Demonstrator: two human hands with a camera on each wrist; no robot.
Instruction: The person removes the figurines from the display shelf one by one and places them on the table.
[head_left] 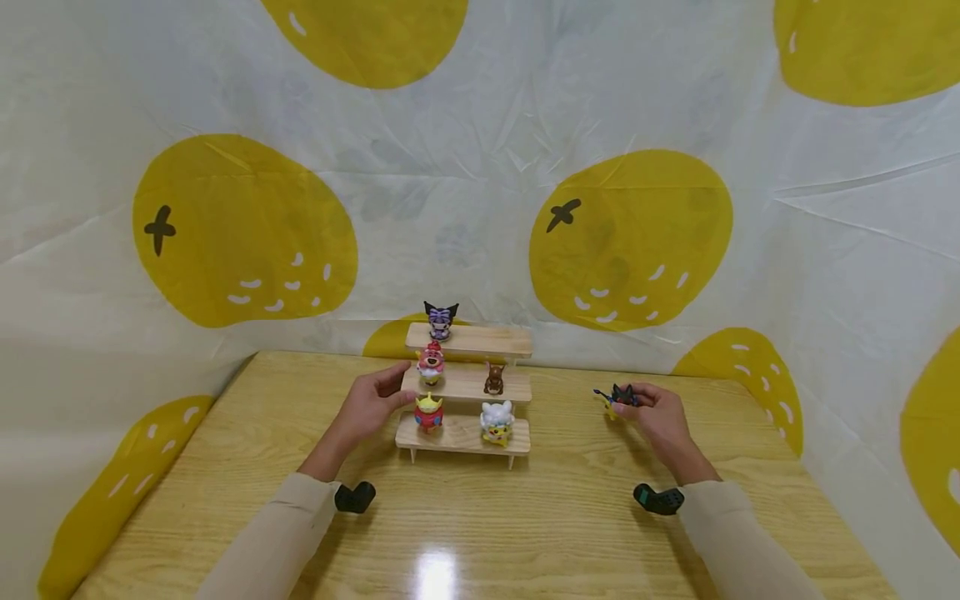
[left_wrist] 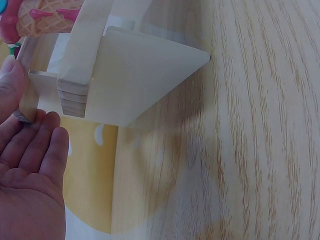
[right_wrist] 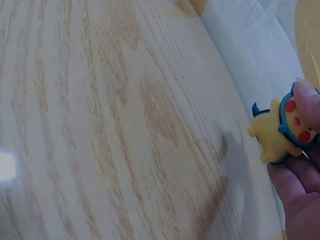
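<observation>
My left hand (head_left: 371,404) is at the left end of a three-tier wooden display shelf (head_left: 476,383). Its thumb and fingers hold the end of the middle board, as the left wrist view shows from close by. Off to the shelf's right, my right hand (head_left: 660,417) pinches a small yellow toy figure (right_wrist: 272,132) with red cheeks and a dark eared hood, above the table. On the tiers stand a purple-and-black figure (head_left: 440,322), a pink bear figure (head_left: 431,365), a brown figure (head_left: 494,379), a red figure with a yellow top (head_left: 429,414) and a white-hooded yellow figure (head_left: 497,423).
The shelf stands on a wood-grain table (head_left: 465,517). Behind and beside the table hangs a white cloth (head_left: 450,217) printed with large yellow fruit. Dark devices sit at both wrists.
</observation>
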